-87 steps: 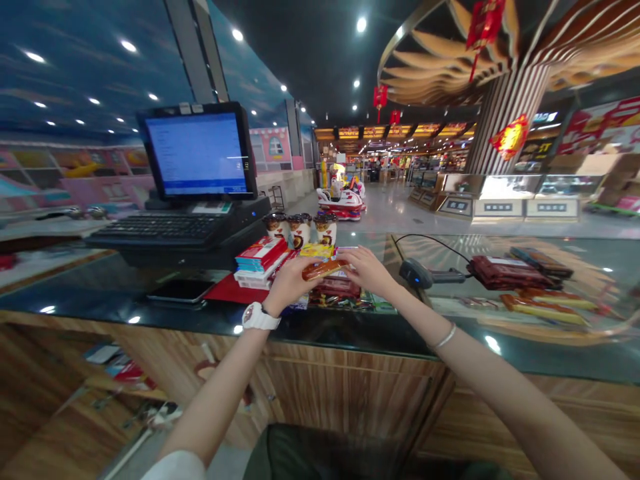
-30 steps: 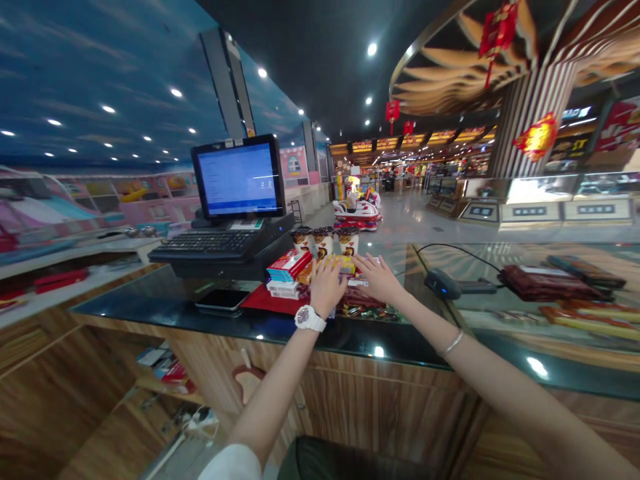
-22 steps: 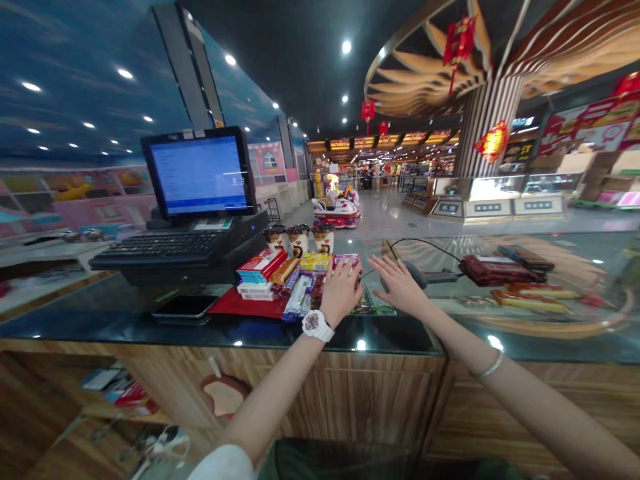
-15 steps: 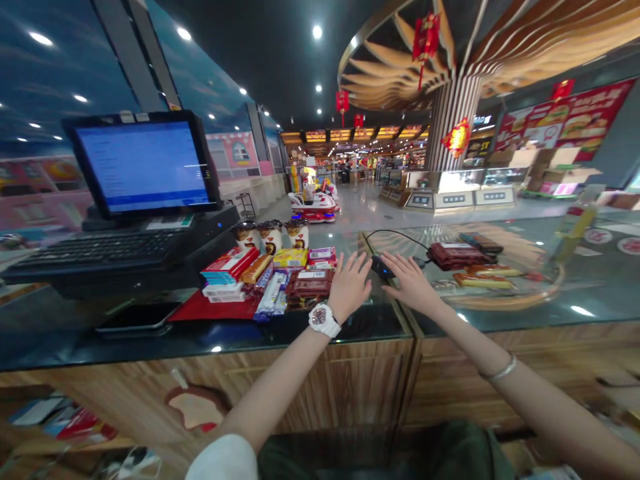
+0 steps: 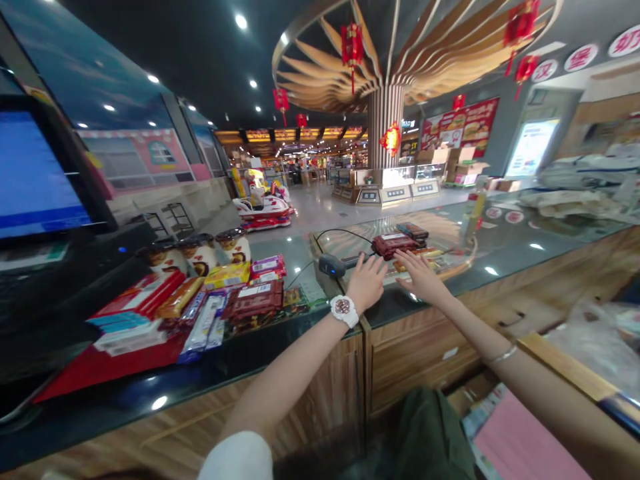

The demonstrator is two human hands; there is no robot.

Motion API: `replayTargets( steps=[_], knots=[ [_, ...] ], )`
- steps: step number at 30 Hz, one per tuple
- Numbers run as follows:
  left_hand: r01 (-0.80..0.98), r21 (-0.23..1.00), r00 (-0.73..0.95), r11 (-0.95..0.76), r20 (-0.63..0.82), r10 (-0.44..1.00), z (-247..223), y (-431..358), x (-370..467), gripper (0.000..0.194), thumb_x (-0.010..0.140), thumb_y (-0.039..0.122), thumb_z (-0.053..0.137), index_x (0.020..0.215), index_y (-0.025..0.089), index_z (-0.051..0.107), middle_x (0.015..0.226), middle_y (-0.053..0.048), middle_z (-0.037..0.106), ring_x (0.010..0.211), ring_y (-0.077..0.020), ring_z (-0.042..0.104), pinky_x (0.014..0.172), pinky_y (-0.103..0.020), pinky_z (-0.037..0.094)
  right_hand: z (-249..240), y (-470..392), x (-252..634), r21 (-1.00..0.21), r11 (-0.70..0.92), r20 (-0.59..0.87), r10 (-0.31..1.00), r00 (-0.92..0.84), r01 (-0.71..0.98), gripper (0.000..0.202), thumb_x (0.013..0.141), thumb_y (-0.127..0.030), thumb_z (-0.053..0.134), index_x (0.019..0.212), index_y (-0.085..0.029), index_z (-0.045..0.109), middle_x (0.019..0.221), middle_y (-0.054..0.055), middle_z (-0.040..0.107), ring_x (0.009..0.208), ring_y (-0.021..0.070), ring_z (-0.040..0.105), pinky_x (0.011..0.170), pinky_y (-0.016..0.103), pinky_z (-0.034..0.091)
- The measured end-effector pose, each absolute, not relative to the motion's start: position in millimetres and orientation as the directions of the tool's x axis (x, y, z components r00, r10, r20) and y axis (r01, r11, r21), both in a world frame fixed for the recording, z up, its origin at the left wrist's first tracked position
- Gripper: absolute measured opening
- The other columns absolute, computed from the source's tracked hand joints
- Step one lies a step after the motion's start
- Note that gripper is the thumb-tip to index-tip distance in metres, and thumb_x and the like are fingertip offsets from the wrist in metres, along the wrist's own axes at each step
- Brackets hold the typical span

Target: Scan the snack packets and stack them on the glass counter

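Observation:
My left hand (image 5: 367, 283), with a white watch at its wrist, is above the counter beside a black handheld barcode scanner (image 5: 331, 266). Its fingers are spread and hold nothing. To its right, my right hand (image 5: 421, 276) is stretched out, fingers apart, in front of several brown snack packs (image 5: 393, 244) and partly covering some yellow-wrapped bars (image 5: 429, 253). I cannot tell whether either hand touches the glass. Left of the scanner lie brown packets (image 5: 257, 298), a yellow box (image 5: 227, 275), blue-and-white bars (image 5: 203, 327) and a red box (image 5: 137, 300).
Patterned cups (image 5: 199, 255) stand behind the left group of snacks. A monitor (image 5: 43, 177) is at the far left. A bottle (image 5: 473, 212) stands on the counter (image 5: 530, 260) to the right. A pink sheet (image 5: 533, 437) lies low at the right, under my arm.
The view has turned right. Both hands have moved right along the counter, away from the scanner and toward the snacks on the right, with their fingers still spread.

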State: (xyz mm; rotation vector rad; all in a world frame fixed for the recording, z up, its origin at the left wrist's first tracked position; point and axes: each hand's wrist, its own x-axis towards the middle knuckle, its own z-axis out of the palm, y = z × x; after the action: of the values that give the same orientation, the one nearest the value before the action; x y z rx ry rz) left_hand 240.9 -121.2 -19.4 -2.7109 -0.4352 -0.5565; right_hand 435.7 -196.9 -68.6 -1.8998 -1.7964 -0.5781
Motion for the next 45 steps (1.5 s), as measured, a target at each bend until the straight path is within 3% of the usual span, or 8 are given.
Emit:
replayTargets(
  steps=[9,14,18,22,27,33,39,45],
  knots=[
    [0.371,-0.219,0.848,-0.902,0.476,0.233,-22.5,-111.3,312.4,0.04,0.091,0.023,0.047,0.128,0.012,0.058,0.139,-0.015,0.056,0.131,-0.0285,0.048,0.119,-0.049,0.025,-68.4,-204.6,483.3,-0.13,-0.166,0.564,0.799,0.21,0.978,0.054,0.089,-0.029,0.046,0.142,-0.018,0.046,0.15,0.012,0.047,0.14,0.0252,0.04,0.117,0.054,0.021],
    [0.355,-0.176,0.845,-0.918,0.481,0.234,-31.0,-102.6,340.3,0.043,0.093,0.028,0.046,0.133,0.015,0.056,0.139,-0.012,0.058,0.13,-0.0275,0.049,0.119,-0.048,0.026,-71.5,-200.0,501.5,-0.229,-0.215,0.542,0.782,0.307,0.95,0.056,0.088,-0.03,0.047,0.142,-0.014,0.046,0.149,0.015,0.048,0.14,0.0265,0.04,0.116,0.054,0.024],
    [0.345,-0.123,0.871,-0.931,0.412,0.269,-45.1,-95.0,344.5,0.046,0.095,0.033,0.044,0.139,0.021,0.052,0.143,-0.007,0.055,0.131,-0.0277,0.049,0.118,-0.052,0.027,-74.8,-197.6,502.0,-0.249,-0.239,0.503,0.796,0.336,0.939,0.058,0.088,-0.03,0.047,0.144,-0.016,0.043,0.151,0.013,0.046,0.141,0.0263,0.039,0.117,0.055,0.02],
    [0.334,-0.076,0.877,-0.94,0.391,0.28,-48.8,-91.5,340.5,0.045,0.097,0.031,0.044,0.141,0.026,0.049,0.144,-0.006,0.054,0.131,-0.0262,0.051,0.117,-0.053,0.029,-74.1,-197.0,499.1,-0.272,-0.292,0.454,0.801,0.39,0.917,0.05,0.089,-0.03,0.048,0.137,-0.016,0.052,0.147,0.011,0.05,0.14,0.0268,0.04,0.118,0.056,0.017],
    [0.319,-0.059,0.894,-0.946,0.351,0.279,-40.2,-94.3,337.6,0.042,0.097,0.026,0.046,0.139,0.022,0.051,0.143,-0.009,0.056,0.127,-0.0229,0.055,0.118,-0.049,0.028,-73.0,-196.4,499.9,-0.296,-0.31,0.451,0.789,0.418,0.903,0.043,0.089,-0.027,0.052,0.131,-0.022,0.059,0.14,0.01,0.058,0.136,0.0277,0.046,0.118,0.058,0.018],
    [0.348,-0.092,0.89,-0.933,0.344,0.298,-34.7,-95.2,335.0,0.038,0.094,0.031,0.054,0.132,0.023,0.059,0.115,-0.008,0.071,0.104,-0.0241,0.064,0.097,-0.039,0.045,-78.5,-195.3,508.6,-0.329,-0.21,0.495,0.792,0.357,0.921,0.035,0.087,-0.025,0.055,0.122,-0.024,0.063,0.133,0.01,0.063,0.13,0.0291,0.052,0.115,0.062,0.02],
    [0.301,-0.115,0.877,-0.947,0.423,0.227,-34.4,-91.8,329.1,0.032,0.093,0.032,0.057,0.123,0.024,0.064,0.107,-0.008,0.07,0.102,-0.0214,0.062,0.098,-0.038,0.041,-86.3,-191.3,516.5,-0.336,-0.085,0.525,0.81,0.262,0.938,0.028,0.087,-0.022,0.056,0.114,-0.021,0.058,0.124,0.012,0.067,0.124,0.029,0.056,0.11,0.06,0.03],
    [0.242,-0.191,0.858,-0.951,0.5,0.118,-23.2,-85.3,316.1,0.025,0.091,0.026,0.06,0.115,0.024,0.067,0.11,-0.005,0.07,0.103,-0.0203,0.06,0.104,-0.04,0.037,-82.2,-191.6,517.6,-0.245,0.043,0.598,0.793,0.116,0.969,0.022,0.09,-0.027,0.053,0.11,-0.021,0.057,0.115,0.012,0.069,0.112,0.0278,0.062,0.104,0.055,0.039]
  ],
)
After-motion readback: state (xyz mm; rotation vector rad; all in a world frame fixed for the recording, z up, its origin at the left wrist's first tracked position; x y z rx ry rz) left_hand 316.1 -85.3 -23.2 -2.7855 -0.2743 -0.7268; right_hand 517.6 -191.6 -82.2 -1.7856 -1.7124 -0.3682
